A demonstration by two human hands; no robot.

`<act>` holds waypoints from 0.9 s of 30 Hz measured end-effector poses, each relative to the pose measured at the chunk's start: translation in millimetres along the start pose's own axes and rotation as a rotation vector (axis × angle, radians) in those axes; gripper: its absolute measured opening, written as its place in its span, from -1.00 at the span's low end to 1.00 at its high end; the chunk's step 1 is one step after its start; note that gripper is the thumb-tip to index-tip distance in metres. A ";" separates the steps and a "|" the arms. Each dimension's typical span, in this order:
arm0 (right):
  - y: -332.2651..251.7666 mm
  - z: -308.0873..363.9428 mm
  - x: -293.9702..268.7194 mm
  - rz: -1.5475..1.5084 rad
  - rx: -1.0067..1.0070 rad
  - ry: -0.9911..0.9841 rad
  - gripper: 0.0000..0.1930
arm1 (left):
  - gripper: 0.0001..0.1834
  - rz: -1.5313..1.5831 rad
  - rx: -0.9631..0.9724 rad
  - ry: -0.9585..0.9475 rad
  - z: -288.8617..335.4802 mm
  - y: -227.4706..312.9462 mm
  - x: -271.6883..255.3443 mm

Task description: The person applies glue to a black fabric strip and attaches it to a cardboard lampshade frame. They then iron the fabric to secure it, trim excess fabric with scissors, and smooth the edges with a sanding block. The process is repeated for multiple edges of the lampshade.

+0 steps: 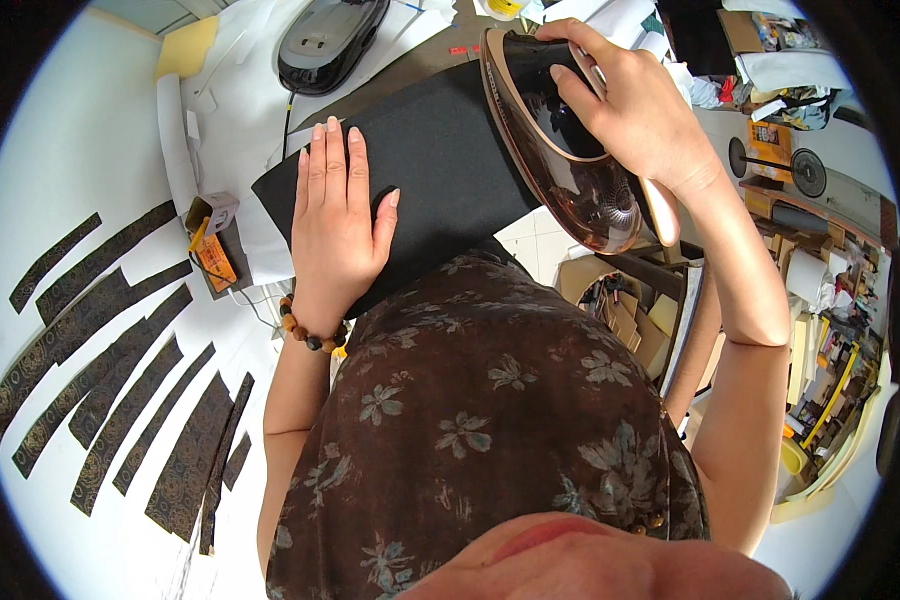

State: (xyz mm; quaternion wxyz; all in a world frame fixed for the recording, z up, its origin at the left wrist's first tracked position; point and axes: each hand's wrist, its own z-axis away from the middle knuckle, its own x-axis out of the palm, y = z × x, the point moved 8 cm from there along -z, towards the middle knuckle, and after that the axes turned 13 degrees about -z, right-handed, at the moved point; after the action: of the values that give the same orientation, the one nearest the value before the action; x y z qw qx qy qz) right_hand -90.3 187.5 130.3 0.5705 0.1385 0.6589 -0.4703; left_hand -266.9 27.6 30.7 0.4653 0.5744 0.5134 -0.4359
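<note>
My left hand lies flat on a piece of black fabric, its fingers stretched out side by side and the thumb apart. A beaded bracelet circles that wrist. My right hand is wrapped around the handle of a clothes iron with a translucent brown body and a pinkish rim. The iron is at the right end of the fabric, tilted on its side; whether its soleplate touches the cloth, I cannot tell. Beyond the fabric stands a grey and black iron base with a cord running from it.
Several dark patterned fabric strips are spread on the white surface at the left. A small box with pens and an orange packet sit near my left wrist. Cardboard, a small fan and cluttered shelves are at the right.
</note>
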 end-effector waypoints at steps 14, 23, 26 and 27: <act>-2.7 0.2 -3.2 -0.062 0.080 -0.018 -0.65 | -0.32 0.022 0.034 -0.031 -1.8 5.2 -1.6; -5.8 0.1 -10.3 -0.121 0.088 -0.003 -0.65 | -0.52 1.283 0.571 -0.574 18.4 50.8 -7.2; -22.1 -3.0 -12.8 -0.103 0.188 -0.084 -0.64 | -0.54 0.203 0.244 0.007 -7.8 23.5 -19.7; -20.3 -1.2 -12.3 -0.120 0.151 -0.066 -0.64 | -0.53 0.480 0.492 -0.238 -1.1 35.9 -2.9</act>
State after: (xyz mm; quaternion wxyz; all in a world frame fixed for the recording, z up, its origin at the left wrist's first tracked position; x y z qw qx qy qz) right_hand -101.9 182.2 150.4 0.5508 0.1260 0.6093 -0.5563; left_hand -231.5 26.8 36.9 0.4588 0.7186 0.1859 -0.4883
